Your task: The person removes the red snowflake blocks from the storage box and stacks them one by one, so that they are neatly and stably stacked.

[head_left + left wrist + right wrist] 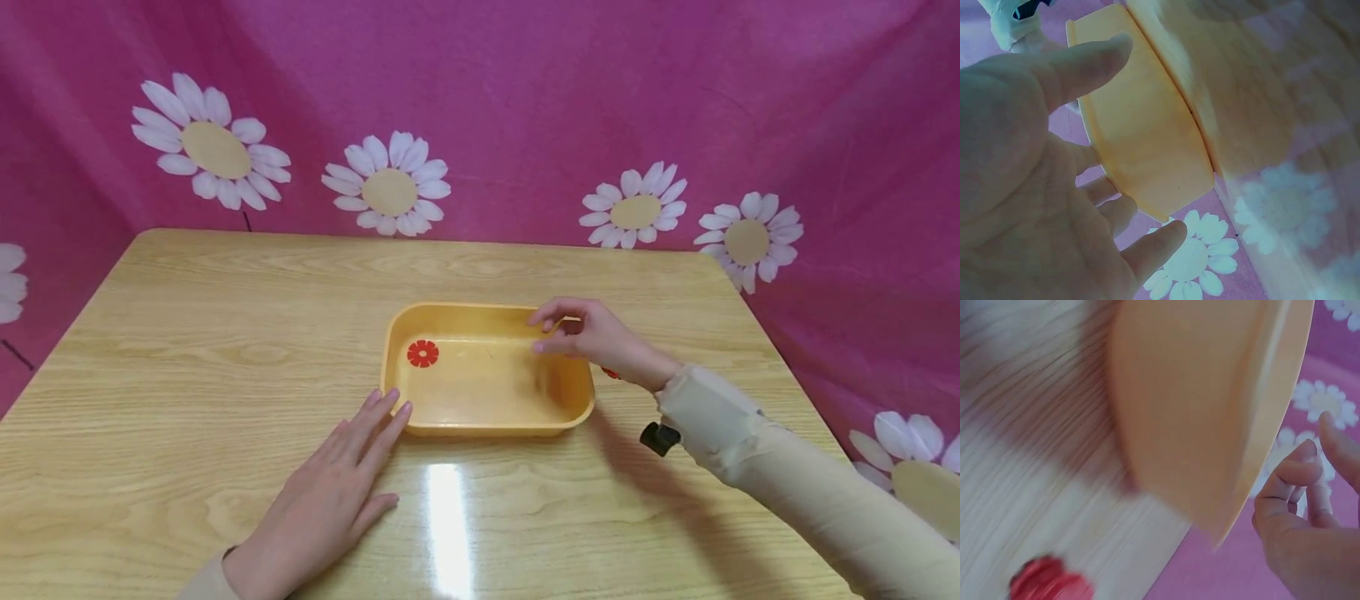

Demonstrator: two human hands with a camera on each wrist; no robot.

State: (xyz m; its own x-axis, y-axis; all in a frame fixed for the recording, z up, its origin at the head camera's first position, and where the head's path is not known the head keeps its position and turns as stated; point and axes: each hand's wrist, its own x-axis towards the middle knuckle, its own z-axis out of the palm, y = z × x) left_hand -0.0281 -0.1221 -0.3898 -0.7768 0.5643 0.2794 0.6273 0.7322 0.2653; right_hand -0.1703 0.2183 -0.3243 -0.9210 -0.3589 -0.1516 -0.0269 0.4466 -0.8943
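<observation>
A yellow rectangular plastic tub stands on the wooden table. Flat on its floor, toward the left end, lies a red flower-shaped disc. My left hand is spread out, its fingertips at the tub's front left corner. Over the right end of the tub hovers my right hand, fingers loosely bent and apart from the thumb, with nothing between them. Just outside that end, several red discs lie on the table, blurred in the right wrist view and mostly covered by my right wrist in the head view.
The tub rests mid-table on a light wood-grain top. Behind and beside the table hangs a magenta cloth with white daisies. A small black device is fixed under my right sleeve. Light glares off the table in front of the tub.
</observation>
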